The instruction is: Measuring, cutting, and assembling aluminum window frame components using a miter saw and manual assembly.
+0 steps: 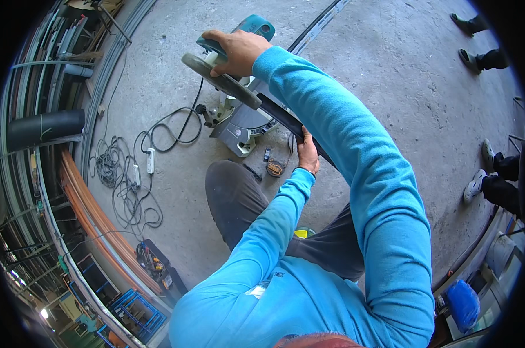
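Observation:
A miter saw with a teal motor housing point(256, 26) and a grey round disc point(223, 81) stands on the concrete floor ahead of me. My right hand point(239, 51) is closed round its teal handle, above the disc. Lower down, my left hand point(308, 153) grips a long dark bar point(281, 116), which runs from the saw, beneath my right forearm. The grey saw base point(239, 130) shows to the left of the bar. On the floor near my left hand lie a round brown-and-black object point(275, 169), perhaps a tape measure, and a small dark piece point(267, 154).
Tangled grey cable point(107, 165) and a white power strip point(151, 161) lie to the left. Long metal profiles point(56, 58) and orange lengths point(100, 226) fill the left side. A dark tool tray point(161, 267) sits nearby. Other people's feet point(476, 184) are at the right.

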`<act>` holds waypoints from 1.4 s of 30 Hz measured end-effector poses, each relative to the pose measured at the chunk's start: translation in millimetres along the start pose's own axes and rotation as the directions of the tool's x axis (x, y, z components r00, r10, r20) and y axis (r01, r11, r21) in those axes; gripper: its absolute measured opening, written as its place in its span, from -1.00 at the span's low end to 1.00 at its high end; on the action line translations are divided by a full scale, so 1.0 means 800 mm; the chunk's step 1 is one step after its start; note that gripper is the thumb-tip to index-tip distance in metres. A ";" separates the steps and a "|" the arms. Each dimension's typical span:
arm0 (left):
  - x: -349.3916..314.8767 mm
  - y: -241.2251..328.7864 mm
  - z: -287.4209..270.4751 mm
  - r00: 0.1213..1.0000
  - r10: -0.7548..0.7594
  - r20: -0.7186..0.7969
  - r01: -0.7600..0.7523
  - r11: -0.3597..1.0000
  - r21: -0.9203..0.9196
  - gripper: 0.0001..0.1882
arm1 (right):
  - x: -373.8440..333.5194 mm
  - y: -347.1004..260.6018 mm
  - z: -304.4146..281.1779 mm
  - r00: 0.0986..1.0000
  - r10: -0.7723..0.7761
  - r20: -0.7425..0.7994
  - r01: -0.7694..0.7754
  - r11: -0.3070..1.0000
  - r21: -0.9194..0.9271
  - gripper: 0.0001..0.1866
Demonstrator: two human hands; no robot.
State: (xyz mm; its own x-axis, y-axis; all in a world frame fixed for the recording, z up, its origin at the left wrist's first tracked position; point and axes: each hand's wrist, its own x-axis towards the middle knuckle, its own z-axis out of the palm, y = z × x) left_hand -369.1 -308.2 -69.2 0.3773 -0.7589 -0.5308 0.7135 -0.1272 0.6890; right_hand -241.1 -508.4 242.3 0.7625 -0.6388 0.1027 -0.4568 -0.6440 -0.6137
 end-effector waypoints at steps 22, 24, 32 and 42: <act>-0.139 0.276 -0.053 0.586 0.677 -0.445 -0.685 0.707 0.174 -0.31 | 0.012 -0.060 -0.057 0.986 -0.067 0.156 0.141 0.836 -0.531 0.44; -0.170 0.355 -0.076 0.469 0.785 -0.406 -0.759 0.593 0.268 -0.35 | -0.010 -0.079 -0.061 0.972 -0.217 0.092 0.232 0.821 -0.521 0.30; -0.210 0.534 -0.127 0.181 0.964 -0.197 -0.814 0.259 0.519 -0.43 | -0.128 -0.042 0.129 0.717 -0.051 0.695 0.253 0.948 -0.191 -0.63; -0.157 0.498 -0.154 0.158 0.977 -0.143 -0.836 0.210 0.507 -0.28 | -0.187 0.069 0.382 0.874 0.399 0.279 -0.285 0.884 -0.371 0.02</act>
State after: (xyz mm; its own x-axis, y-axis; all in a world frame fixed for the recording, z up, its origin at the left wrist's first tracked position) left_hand -59.2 -185.2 211.3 0.8413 -0.1532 0.5185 -0.4650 0.2842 0.8385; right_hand -240.9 -319.8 -46.2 0.6120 -0.6971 -0.3735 -0.7908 -0.5434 -0.2817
